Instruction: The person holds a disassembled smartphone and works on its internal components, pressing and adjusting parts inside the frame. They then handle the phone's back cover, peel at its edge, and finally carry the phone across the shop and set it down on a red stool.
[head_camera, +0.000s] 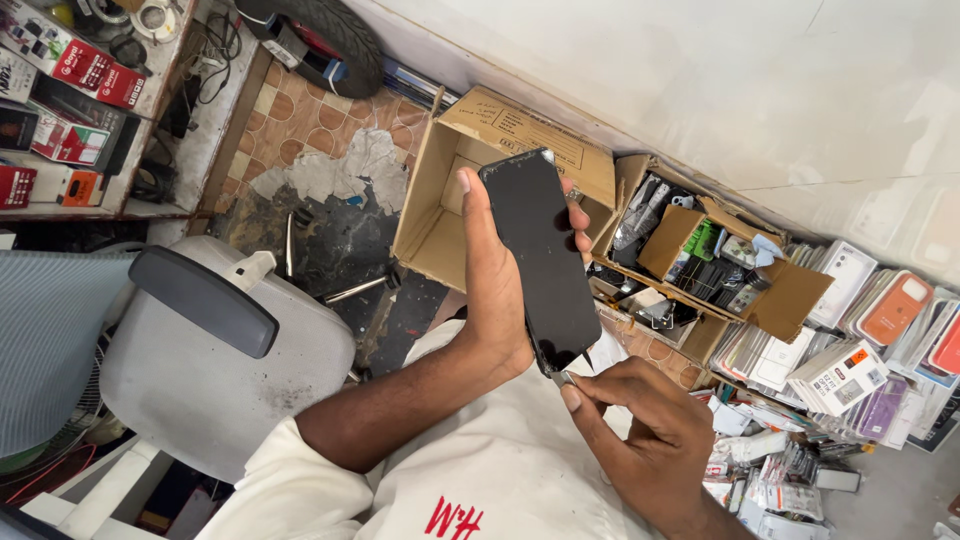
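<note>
My left hand grips a black smartphone by its edges, with the dark screen facing me and its top corner cracked. My right hand pinches a small thin tool against the phone's lower end. Whether the tool's tip is inside the seam cannot be told. Both hands are raised over my lap, above my white shirt.
An open empty cardboard box stands on the floor behind the phone. A second box holds phone parts. Packaged cases lie piled at the right. A grey office chair is at left, beside shelves of small boxes.
</note>
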